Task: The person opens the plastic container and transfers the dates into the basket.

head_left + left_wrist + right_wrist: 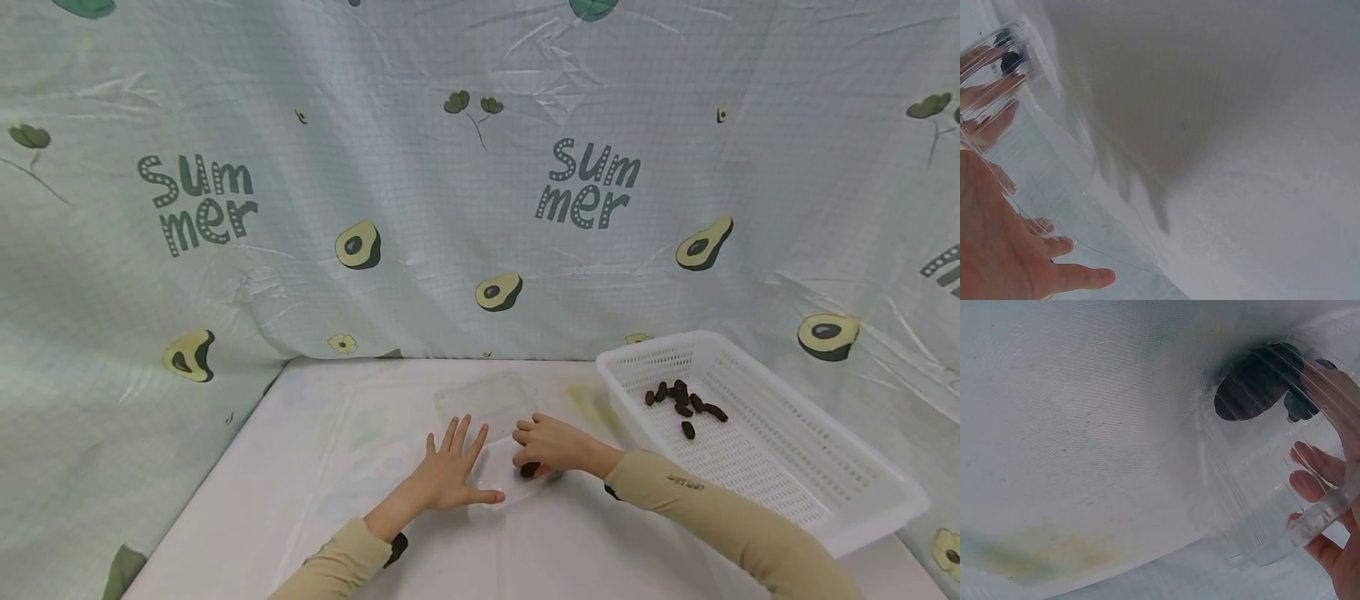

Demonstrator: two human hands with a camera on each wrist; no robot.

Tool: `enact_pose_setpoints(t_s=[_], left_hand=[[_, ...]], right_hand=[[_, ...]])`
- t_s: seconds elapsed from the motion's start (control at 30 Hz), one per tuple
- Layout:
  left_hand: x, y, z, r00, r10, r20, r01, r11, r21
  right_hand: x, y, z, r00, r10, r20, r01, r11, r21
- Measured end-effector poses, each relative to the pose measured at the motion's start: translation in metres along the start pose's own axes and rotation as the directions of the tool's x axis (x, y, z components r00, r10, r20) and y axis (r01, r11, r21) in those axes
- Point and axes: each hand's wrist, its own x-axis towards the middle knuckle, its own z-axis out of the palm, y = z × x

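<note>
A clear plastic box stands on the table with its see-through lid folded back behind it. My left hand rests at the box's left side, fingers spread and straight, thumb along the near edge. Inside the box is my right hand, fingers loosely bent downward. Dark brown dates show through the clear wall in the right wrist view. The right thumb overlaps them there, while the other fingertips stand apart from the thumb with a gap between.
To the right stands a white slotted plastic basket with several dark dates near its far left end. A pale cloth covers the table. Behind hangs a curtain printed with avocados.
</note>
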Motion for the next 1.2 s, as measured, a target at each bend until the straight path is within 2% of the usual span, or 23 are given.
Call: enact_pose_setpoints(t_s=[0.27, 0.5, 0.7, 0.9, 1.2], left_hand=[[0.001, -0.001, 0.0, 1.0, -0.004, 0.004, 0.004, 1.0, -0.007], [0.002, -0.002, 0.002, 1.0, -0.001, 0.0, 0.001, 1.0, -0.018], [0.002, -0.002, 0.003, 1.0, -0.009, 0.001, 0.009, 1.0, -0.01], [0.002, -0.001, 0.002, 1.0, -0.016, 0.008, 0.016, 1.0, -0.019], [0.001, -0.001, 0.001, 1.0, -0.012, 0.01, 0.012, 1.0, -0.021]], right_hand=[[0.001, 0.001, 0.002, 1.0, 0.019, 0.007, -0.019, 1.0, -0.005], [-0.005, 0.004, -0.004, 0.996, 0.077, -0.042, -0.077, 0.997, -0.007], [-0.015, 0.008, -0.017, 0.988, 0.12, -0.097, -0.122, 0.992, -0.025], [-0.027, 0.012, -0.032, 0.973, 0.141, -0.182, -0.15, 0.988, -0.035], [-0.057, 0.024, -0.054, 0.932, 0.163, -0.323, -0.163, 0.986, 0.029]])
